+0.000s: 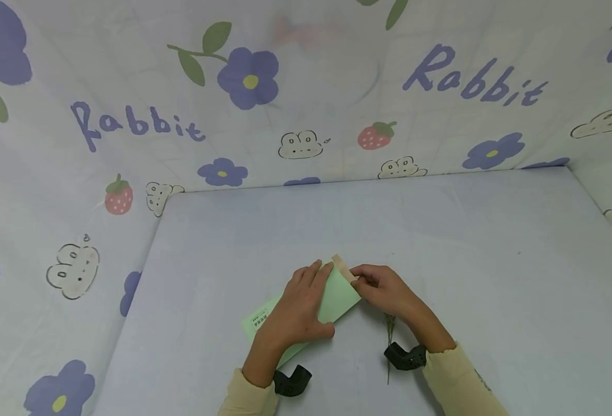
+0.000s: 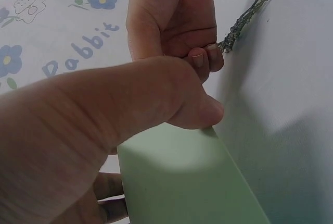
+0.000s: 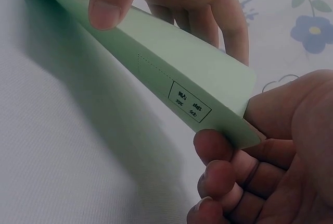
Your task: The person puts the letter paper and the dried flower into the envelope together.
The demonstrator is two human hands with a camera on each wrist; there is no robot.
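Much of the green envelope [image 1: 337,300] is covered in the head view by the left hand [image 1: 297,312], and only its ends can be seen. In the left wrist view the envelope is cut off by the lower edge. The small print on its label [image 3: 190,105] cannot be read in the right wrist view, nor in the head view. The thin dried stem [image 1: 389,341] on the bench is partly hidden beneath the right hand [image 1: 384,289]; what kind of plant it is cannot be told. Both forearms are cut off by the head view's bottom edge
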